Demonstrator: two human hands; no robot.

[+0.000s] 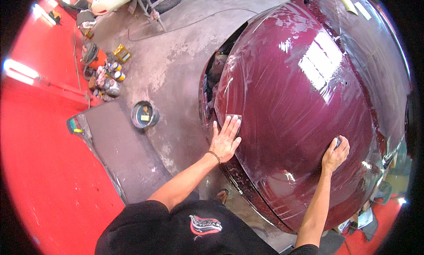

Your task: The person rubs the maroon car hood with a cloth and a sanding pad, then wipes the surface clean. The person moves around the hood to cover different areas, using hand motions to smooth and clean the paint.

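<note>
My left hand (224, 139) lies flat near the left edge of a glossy maroon car hood (274, 105), fingers stretched out and thumb apart. Under its fingertips shows a small dark sheet (239, 118), perhaps sandpaper. Farther right, my right hand (335, 155) curls its fingers round a dark grey-blue pad (338, 142) and presses it on the hood. Most of that pad is hidden by the hand. Wet-looking streaks and pale smears run over the paint.
A dark bucket (145, 114) with a yellow block in it stands on the concrete floor left of the car. Beside it lies a long grey panel (119, 140). Cans and an orange-and-black container (93, 56) line the red wall (39, 136). Pale strips (349, 5) rest on the windshield.
</note>
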